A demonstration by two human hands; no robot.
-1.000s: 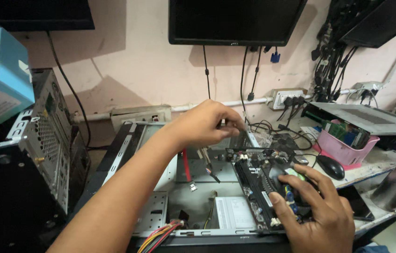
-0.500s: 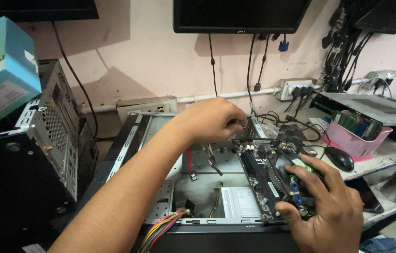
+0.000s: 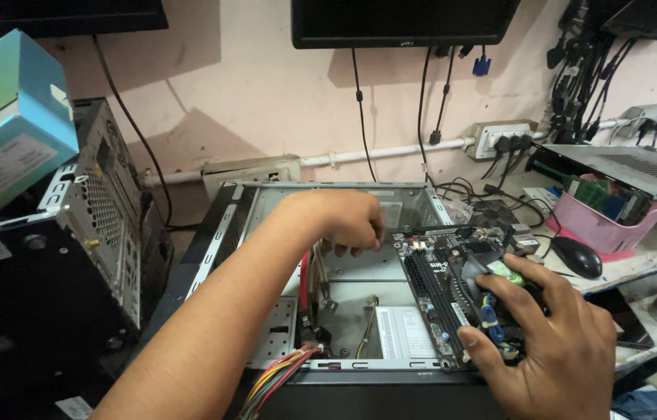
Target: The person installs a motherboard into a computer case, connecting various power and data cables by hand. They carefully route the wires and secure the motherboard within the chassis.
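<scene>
The right hand (image 3: 554,342) was clamped on the board's (image 3: 453,288) near edge — the board sat tilted in the right side of the open case (image 3: 227,225). The left hand (image 3: 348,222) was curled over the far corner; what it gripped could not be told. The board was best kept level — clear of the wires (image 3: 274,377).

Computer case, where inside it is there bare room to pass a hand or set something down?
The bare metal floor of the computer case is free between the left hand, the motherboard and the paper label. The coloured wire bundle crowds the near left corner. The right hand covers the motherboard's fan side. On the right, the mouse and pink tray fill the bench.
</scene>
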